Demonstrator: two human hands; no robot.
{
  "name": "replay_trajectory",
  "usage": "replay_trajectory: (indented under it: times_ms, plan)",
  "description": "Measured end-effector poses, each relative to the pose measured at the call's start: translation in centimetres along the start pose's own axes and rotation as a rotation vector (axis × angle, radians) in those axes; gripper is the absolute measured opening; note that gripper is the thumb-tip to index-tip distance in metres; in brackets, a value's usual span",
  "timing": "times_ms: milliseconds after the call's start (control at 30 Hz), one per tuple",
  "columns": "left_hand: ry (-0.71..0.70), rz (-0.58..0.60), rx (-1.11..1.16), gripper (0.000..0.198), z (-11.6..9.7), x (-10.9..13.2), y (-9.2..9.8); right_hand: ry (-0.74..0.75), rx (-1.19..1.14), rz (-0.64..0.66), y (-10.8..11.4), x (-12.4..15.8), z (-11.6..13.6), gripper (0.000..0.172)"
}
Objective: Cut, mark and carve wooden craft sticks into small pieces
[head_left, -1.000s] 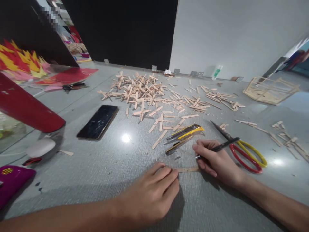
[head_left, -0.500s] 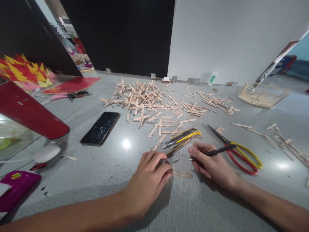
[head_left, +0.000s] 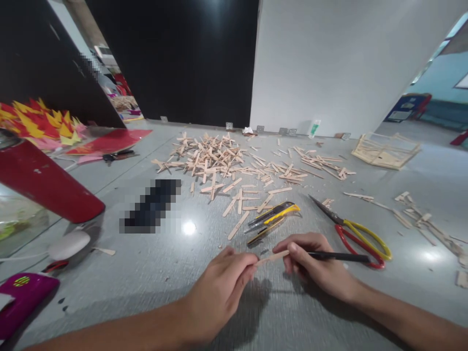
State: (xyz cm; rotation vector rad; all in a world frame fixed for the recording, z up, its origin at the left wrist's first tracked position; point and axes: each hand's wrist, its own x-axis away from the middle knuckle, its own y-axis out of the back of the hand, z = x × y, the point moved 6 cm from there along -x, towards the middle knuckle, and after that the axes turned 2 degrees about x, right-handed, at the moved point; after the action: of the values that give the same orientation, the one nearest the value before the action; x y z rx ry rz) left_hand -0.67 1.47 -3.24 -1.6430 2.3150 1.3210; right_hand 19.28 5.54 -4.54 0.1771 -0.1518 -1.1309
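My left hand (head_left: 223,287) is closed on the left end of a pale wooden craft stick (head_left: 272,257), raised slightly above the grey table. The stick's other end is pinched by my right hand (head_left: 316,265), which also keeps a slim black pen-like tool (head_left: 341,256) under its fingers; the tool's tip is hidden. Just beyond my hands lie a yellow-and-black box cutter (head_left: 274,215), a narrow dark and gold strip (head_left: 265,232) and another craft stick (head_left: 238,225) with cut-outs. Right of my right hand rest scissors (head_left: 341,222) with one red and one yellow handle.
A heap of craft sticks (head_left: 210,156) spreads across the back. A small stick frame (head_left: 387,151) stands at right. To the left are a pixelated dark phone (head_left: 153,207), a red cylinder (head_left: 54,180), a white mouse (head_left: 69,245) and a purple object (head_left: 27,302).
The craft stick that lay on the table under my left hand is now lifted between both hands. My right hand has turned the black tool flatter, its tip away from view.
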Motion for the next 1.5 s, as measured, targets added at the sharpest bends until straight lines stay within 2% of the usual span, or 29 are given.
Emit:
replay_trajectory:
  times_ms: [200,333,667,833,967,1100,1233,1333,1500]
  plan:
    - [-0.072,-0.043,0.026,0.023,-0.2,-0.3,0.3,0.032,-0.018,0.03,-0.2,0.2,0.1,0.041]
    - [-0.076,-0.001,0.087,0.023,-0.2,-0.6,0.3,-0.024,-0.051,0.017,-0.2,0.3,-0.5,0.031]
    - [0.032,0.137,0.193,0.026,0.2,-0.6,-0.2,-0.087,-0.259,0.09,-0.9,0.1,0.1,0.031]
    - [0.085,0.166,0.24,0.026,0.4,-0.5,-0.3,-0.107,-0.301,0.105,-0.9,0.0,0.1,0.032]
    - [0.082,0.135,0.27,0.025,0.4,-0.3,-0.3,-0.168,-0.317,0.141,-1.4,0.3,-0.2,0.036]
    - [0.093,0.126,0.276,0.024,0.8,-0.2,-0.4,-0.239,-0.379,0.063,-1.6,0.7,-0.7,0.041]
    - [0.102,0.121,0.267,0.023,0.9,-0.4,-0.4,-0.273,-0.412,0.056,-1.8,0.6,-1.0,0.039]
    - [0.102,0.098,0.238,0.023,0.7,-0.6,-0.1,-0.238,-0.364,0.031,-1.7,0.3,-0.8,0.04]
    - [0.073,0.073,0.203,0.021,0.2,-0.8,-0.1,-0.153,-0.248,-0.1,-1.2,0.5,-0.6,0.032]
